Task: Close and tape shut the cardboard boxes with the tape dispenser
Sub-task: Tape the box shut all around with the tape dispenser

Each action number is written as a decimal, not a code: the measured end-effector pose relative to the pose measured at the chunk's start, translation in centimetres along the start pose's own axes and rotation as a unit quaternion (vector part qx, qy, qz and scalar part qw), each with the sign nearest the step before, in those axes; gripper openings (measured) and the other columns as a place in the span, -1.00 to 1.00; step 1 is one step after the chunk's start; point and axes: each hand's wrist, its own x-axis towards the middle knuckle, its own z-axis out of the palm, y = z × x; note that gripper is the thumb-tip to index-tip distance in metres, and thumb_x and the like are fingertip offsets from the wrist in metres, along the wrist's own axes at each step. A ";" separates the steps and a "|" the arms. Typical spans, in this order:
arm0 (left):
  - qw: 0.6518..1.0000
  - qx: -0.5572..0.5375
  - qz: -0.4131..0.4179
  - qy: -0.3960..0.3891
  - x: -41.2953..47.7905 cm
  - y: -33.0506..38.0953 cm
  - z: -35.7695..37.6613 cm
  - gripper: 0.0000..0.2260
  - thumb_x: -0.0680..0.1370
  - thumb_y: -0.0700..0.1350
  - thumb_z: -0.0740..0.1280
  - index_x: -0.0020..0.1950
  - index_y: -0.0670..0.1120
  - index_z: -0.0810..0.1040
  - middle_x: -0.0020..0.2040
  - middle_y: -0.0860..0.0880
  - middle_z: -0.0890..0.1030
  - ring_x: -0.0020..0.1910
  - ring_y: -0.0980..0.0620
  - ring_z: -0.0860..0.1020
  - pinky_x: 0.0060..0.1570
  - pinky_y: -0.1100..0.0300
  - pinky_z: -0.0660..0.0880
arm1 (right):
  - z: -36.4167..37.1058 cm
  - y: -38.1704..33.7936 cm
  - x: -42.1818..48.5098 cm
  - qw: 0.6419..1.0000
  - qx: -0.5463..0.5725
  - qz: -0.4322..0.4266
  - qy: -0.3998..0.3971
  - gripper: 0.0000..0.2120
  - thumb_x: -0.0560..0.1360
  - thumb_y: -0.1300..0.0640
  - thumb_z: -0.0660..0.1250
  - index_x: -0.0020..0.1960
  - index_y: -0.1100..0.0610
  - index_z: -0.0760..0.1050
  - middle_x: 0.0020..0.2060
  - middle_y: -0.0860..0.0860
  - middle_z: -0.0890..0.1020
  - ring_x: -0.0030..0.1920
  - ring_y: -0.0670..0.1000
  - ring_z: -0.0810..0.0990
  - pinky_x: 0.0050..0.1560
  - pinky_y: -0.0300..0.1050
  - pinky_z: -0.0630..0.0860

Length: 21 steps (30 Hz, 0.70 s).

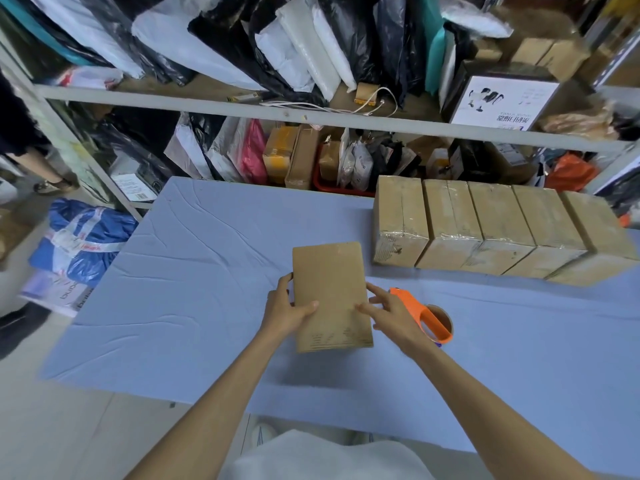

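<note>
A flattened brown cardboard box (330, 292) is held just above the blue table (194, 271), in front of me. My left hand (289, 308) grips its left edge, thumb on top and fingers curled behind. My right hand (386, 315) touches the box's right edge with its fingers spread and nearly straight. An orange tape dispenser (420, 313) with a roll of tape lies on the table just right of my right hand. Several taped cardboard boxes (491, 226) stand in a row at the table's back right.
Metal shelving (242, 109) packed with bags, parcels and small boxes runs behind the table. A blue sack (83, 237) lies on the floor at the left. Another person's arm and foot (52, 183) show at the far left.
</note>
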 end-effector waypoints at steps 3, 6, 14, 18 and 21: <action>1.000 -0.002 0.000 0.007 0.0 -0.6 0.3 -0.29 0.42 -0.16 0.52 0.48 -0.03 0.25 0.37 -0.05 0.39 0.19 0.01 0.47 0.10 0.12 0.48 | 0.5 1.1 -0.6 0.999 0.029 0.012 -0.009 -0.39 0.47 0.21 0.44 0.45 0.09 0.27 0.22 0.05 0.52 0.17 0.04 0.55 0.04 -0.10 0.57; 0.999 0.042 -0.005 -0.007 -0.1 -1.2 0.9 -0.08 0.34 -0.14 0.57 0.55 0.03 0.10 0.44 -0.05 0.25 0.40 -0.06 0.33 0.36 -0.01 0.35 | 1.0 1.9 -1.1 0.999 0.030 0.004 -0.036 -0.37 0.37 0.25 0.53 0.36 0.13 0.34 0.25 0.01 0.51 0.19 -0.01 0.53 -0.03 -0.21 0.57; 0.993 0.116 0.002 0.021 -0.7 -3.0 2.4 -0.10 0.29 0.02 0.60 0.48 0.04 0.15 0.11 0.05 0.24 0.30 -0.10 0.37 0.11 0.19 0.35 | 2.0 3.4 -1.7 0.998 0.044 0.042 0.023 -0.39 0.41 0.15 0.51 0.39 0.18 0.36 0.19 0.08 0.54 0.14 0.05 0.56 0.14 -0.03 0.54; 0.994 0.106 -0.007 0.033 -0.8 -3.3 2.1 -0.11 0.31 -0.03 0.59 0.50 0.02 0.16 0.17 0.01 0.30 0.28 -0.09 0.40 0.17 0.14 0.39 | 0.0 4.7 -2.2 0.945 -0.124 -0.006 0.303 -0.62 0.43 0.31 0.39 0.20 0.34 0.39 0.13 0.22 0.47 0.13 0.16 0.44 0.00 -0.23 0.27; 0.993 0.108 -0.030 0.045 -0.6 -3.2 2.0 -0.09 0.30 -0.04 0.61 0.52 0.00 0.16 0.31 -0.07 0.35 0.29 -0.11 0.43 0.29 -0.03 0.40 | -1.5 5.9 -1.0 0.920 -0.242 0.032 0.306 -0.50 0.34 0.36 0.39 0.23 0.41 0.32 0.19 0.31 0.38 0.22 0.29 0.31 0.18 -0.14 0.17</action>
